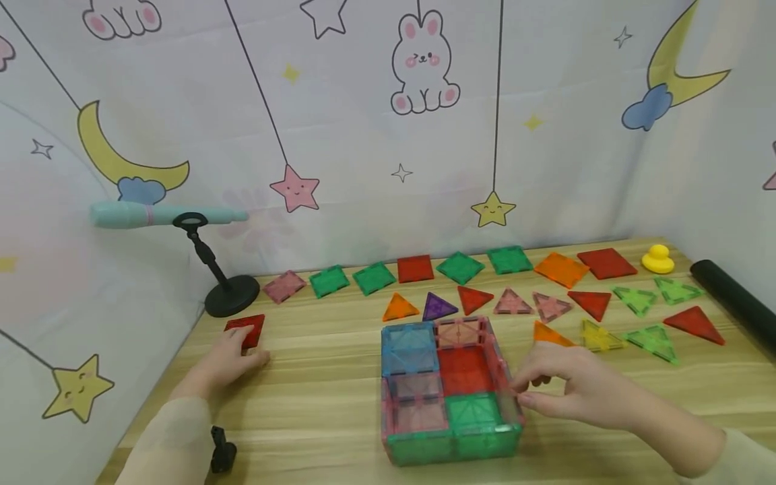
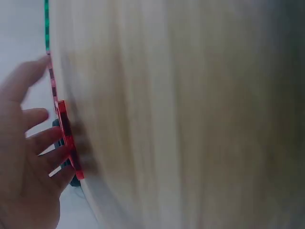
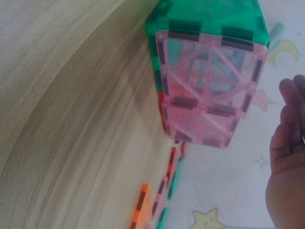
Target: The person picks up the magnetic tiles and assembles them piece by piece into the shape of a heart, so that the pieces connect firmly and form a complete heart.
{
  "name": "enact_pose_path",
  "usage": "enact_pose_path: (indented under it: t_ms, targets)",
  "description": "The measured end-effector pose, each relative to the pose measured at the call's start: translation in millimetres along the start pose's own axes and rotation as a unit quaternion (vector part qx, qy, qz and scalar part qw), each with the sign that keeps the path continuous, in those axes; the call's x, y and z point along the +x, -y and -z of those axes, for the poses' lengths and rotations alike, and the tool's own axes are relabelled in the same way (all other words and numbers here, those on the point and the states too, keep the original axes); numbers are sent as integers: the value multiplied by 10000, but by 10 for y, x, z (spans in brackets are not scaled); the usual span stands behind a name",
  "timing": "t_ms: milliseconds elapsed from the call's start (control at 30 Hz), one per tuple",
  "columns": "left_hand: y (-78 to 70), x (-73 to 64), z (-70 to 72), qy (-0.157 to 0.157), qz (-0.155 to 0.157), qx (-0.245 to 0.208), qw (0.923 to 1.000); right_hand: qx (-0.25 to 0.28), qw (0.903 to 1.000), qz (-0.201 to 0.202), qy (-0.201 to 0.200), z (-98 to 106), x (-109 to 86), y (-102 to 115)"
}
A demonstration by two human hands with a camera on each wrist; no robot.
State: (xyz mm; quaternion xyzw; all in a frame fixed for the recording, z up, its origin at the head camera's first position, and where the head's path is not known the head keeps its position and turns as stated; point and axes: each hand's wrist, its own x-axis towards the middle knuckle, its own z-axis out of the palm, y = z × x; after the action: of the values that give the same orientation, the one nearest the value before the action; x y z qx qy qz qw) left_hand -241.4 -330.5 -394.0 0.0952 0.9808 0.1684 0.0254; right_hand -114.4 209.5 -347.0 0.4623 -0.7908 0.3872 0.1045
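My left hand (image 1: 223, 360) reaches to a small red magnetic tile (image 1: 254, 330) at the table's left side. Its fingertips lie over the tile, and the thumb stands apart from it. In the left wrist view, loosely bent fingers (image 2: 47, 140) are at the red tile's edge. An open-topped box of magnetic tiles (image 1: 456, 444) stands mid-table, with blue, pink, red and green panels. Beside its right wall is my right hand (image 1: 576, 387), fingers loosely curled and holding nothing. The right wrist view has this hand (image 3: 290, 162) apart from the box's pink side (image 3: 207, 90).
Square tiles (image 1: 415, 268) line the back, with triangular tiles (image 1: 514, 302) in front and to the right. A yellow duck (image 1: 657, 259) and a black roll (image 1: 736, 300) are at the right. A black stand (image 1: 232, 296) and small black object (image 1: 223, 453) are at the left.
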Motion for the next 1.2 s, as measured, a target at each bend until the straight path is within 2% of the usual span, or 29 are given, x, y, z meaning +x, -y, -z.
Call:
enact_pose_path:
  t_ms: [100,267,333,433,567,733,900,1033,1100,1200]
  targets:
    - [-48,-6,-15,170,-209,294,9992,24,9999,128,-34,1,-2,-9]
    - [-342,30,-75,299,-992,168,9945,26,9998,182,-52,1,4,-21]
    - [-442,47,-92,401,-1150,179,9924,24,9999,143,-34,1,9,-24]
    - [-527,60,-95,511,-1120,312,9919,35,9999,136,-2,0,18,-28]
    - [-581,34,-112,830,-1091,451,9895,-13,9999,105,19,-2,25,-32]
    - [-701,-30,-168,934,-1275,453,9864,16,10000,22,27,-8,13,-55]
    - [-854,-37,-214,635,-1531,689,9838,98,9998,147,-52,-16,5,-88]
    - [-981,-40,-146,35,-1766,637,9822,144,9998,160,-58,-12,16,-101]
    - [-1070,-46,-70,-330,-1971,482,9786,171,9998,91,-29,-2,24,-101]
    - [-1259,-48,53,-788,-2444,369,9658,113,9999,89,-46,3,35,-114]
